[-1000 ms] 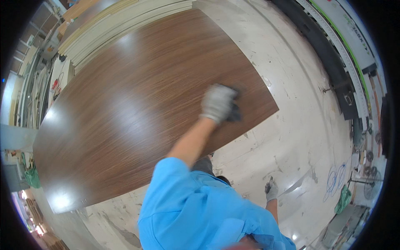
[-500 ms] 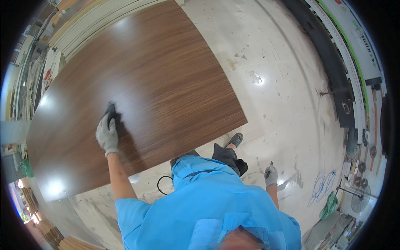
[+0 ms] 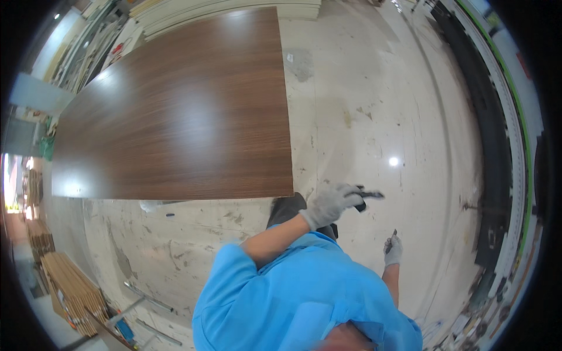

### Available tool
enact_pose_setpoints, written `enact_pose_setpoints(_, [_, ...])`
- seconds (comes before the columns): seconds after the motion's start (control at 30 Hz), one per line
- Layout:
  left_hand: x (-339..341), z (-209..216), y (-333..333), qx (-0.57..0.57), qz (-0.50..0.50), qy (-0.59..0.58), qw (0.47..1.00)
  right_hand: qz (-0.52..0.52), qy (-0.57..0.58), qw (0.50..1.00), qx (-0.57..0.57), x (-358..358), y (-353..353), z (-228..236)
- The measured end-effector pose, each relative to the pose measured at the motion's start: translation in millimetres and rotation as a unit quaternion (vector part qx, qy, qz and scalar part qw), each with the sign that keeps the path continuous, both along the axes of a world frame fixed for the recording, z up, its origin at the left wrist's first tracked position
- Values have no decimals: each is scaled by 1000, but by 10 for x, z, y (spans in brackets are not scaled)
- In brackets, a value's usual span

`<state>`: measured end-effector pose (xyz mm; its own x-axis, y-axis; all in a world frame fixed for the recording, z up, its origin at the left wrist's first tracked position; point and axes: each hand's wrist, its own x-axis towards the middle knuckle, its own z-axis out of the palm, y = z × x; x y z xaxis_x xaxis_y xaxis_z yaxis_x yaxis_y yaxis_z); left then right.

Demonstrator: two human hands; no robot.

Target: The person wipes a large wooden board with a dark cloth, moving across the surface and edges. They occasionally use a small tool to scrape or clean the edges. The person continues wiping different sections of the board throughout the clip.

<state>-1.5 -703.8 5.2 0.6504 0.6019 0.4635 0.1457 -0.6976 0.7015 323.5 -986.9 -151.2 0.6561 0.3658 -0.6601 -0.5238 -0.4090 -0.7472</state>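
Observation:
My left hand (image 3: 333,206), in a pale grey work glove, reaches across my body beyond the near right corner of a large dark wood-grain board (image 3: 175,123). It is closed on a black hand tool (image 3: 370,194) with a narrow tip pointing right; its exact kind does not show. Farther right and lower, my right hand (image 3: 393,251), also gloved, hangs off the board's side over the floor. Its fingers close round a small dark pointed object (image 3: 394,234), too small to name. The board's glossy top has nothing lying on it.
Pale stacked boards (image 3: 228,16) stand behind the board. A bundle of brown slats (image 3: 73,292) and a metal frame (image 3: 140,304) occupy the lower left. Along the right runs a long black machine edge (image 3: 486,134). The scuffed pale floor (image 3: 363,134) holds a clear plastic scrap (image 3: 300,63).
My left hand has lifted off the board and swung right across my body, still holding the black tool. My view has turned, so the board sits farther left and straighter.

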Motion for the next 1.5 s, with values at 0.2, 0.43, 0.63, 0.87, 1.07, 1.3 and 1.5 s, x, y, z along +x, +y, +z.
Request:
enact_pose_setpoints(0.2, [-1600,105,679,66,465,141,871,65,25,997,23,616,720,-33])
enact_pose_setpoints(0.43, [-2146,-343,1179,16,675,360,644,81,20,996,0,1220,1873,-28])
enact_pose_setpoints(0.63, [-808,-358,2914,80,565,173,803,212,2,977,11,1667,3173,179])
enact_pose_setpoints(0.87, [348,-144,2567,10,384,113,916,258,-2,966,23,2108,4312,151])
enact_pose_setpoints(1.07, [-574,131,2223,-43,774,180,605,414,163,888,-118,3598,4785,-800])
enact_pose_setpoints(1.3, [-166,-332,2710,-84,776,273,563,451,22,866,-216,3677,7045,-784])
enact_pose_setpoints(1.5, [-792,-255,3361,-76,790,271,544,563,-7,825,43,1896,9012,2])
